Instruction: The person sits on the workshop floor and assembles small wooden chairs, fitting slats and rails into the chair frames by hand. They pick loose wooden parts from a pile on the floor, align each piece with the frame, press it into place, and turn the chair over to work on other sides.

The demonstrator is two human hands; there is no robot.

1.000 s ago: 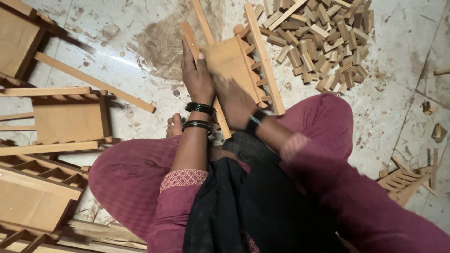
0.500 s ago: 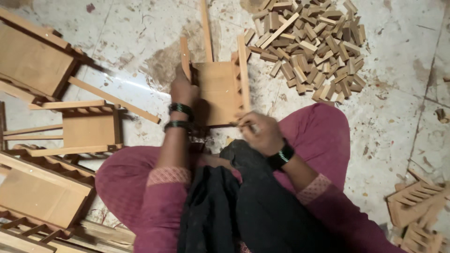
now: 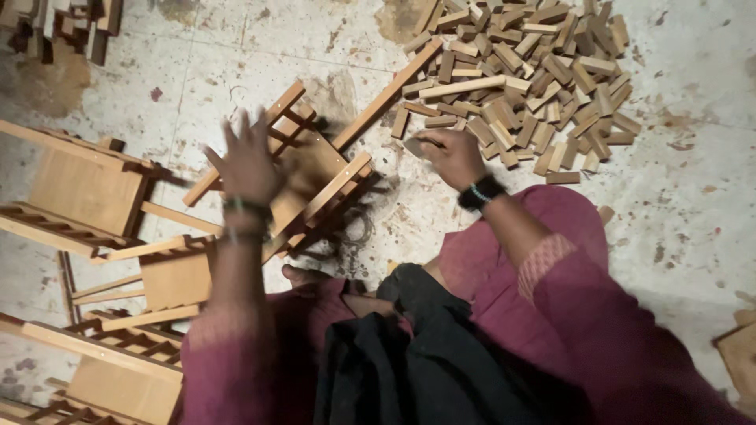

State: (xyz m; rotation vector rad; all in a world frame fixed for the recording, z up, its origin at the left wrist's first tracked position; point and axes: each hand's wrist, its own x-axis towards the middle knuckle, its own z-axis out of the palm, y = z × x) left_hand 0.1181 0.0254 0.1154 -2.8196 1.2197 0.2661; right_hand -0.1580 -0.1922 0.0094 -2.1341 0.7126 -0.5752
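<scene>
I sit on the floor in maroon clothes with a dark cloth over my lap. My left hand is blurred, fingers spread, hovering over a small wooden frame with a flat panel and side rails, which lies tilted on the floor. My right hand reaches to the near edge of a big heap of short wooden blocks. Its fingers curl around one small block there. Both wrists wear dark bands.
Several similar wooden frames lie at the left and lower left. A long wooden strip leans from the frame toward the heap. More blocks are stacked at the top left. The floor is stained concrete.
My left hand let go of the wooden frame and now hovers open over it; the frame tilted. My right hand moved from my lap up to the block heap.
</scene>
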